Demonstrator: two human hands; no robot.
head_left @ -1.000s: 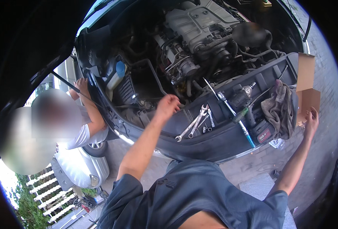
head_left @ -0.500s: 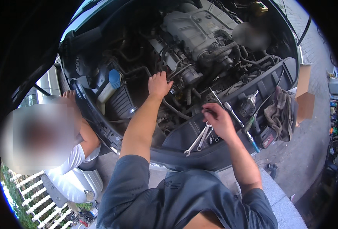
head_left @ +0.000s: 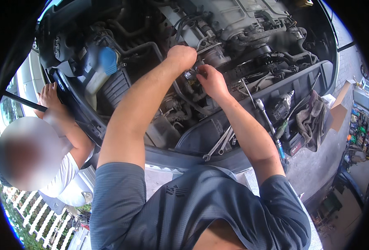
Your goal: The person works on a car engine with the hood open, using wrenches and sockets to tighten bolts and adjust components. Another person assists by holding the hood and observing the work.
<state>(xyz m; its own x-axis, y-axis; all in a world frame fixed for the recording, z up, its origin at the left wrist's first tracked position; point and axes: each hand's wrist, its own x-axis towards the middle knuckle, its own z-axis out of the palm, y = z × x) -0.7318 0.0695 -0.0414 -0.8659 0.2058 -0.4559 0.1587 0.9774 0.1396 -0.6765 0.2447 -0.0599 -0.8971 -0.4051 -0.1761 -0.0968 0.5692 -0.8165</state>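
Both of my arms reach into a car's open engine bay. My left hand (head_left: 182, 57) is down beside a round metal engine part (head_left: 217, 56), its fingers bent downward and mostly hidden behind the back of the hand. Just to its right, my right hand (head_left: 212, 81) has thumb and fingers drawn together at a small metal fitting (head_left: 190, 75). Whatever they pinch is too small to make out. Beneath my right forearm, several wrenches (head_left: 217, 143) rest on the black front trim (head_left: 199, 139).
A ratchet (head_left: 267, 118), a power tool (head_left: 282, 107) and a grey rag (head_left: 311, 121) lie along the right front trim. Left of my arm is a blue cap (head_left: 108, 61) on a reservoir. At far left, a co-worker's hand (head_left: 50, 96) rests on the car's edge. A cardboard box (head_left: 338, 112) stands right.
My right hand has moved from above the wrenches forward and left into the engine bay, beside my left hand. My left hand has turned downward, its fingers going out of sight. The view has shifted.
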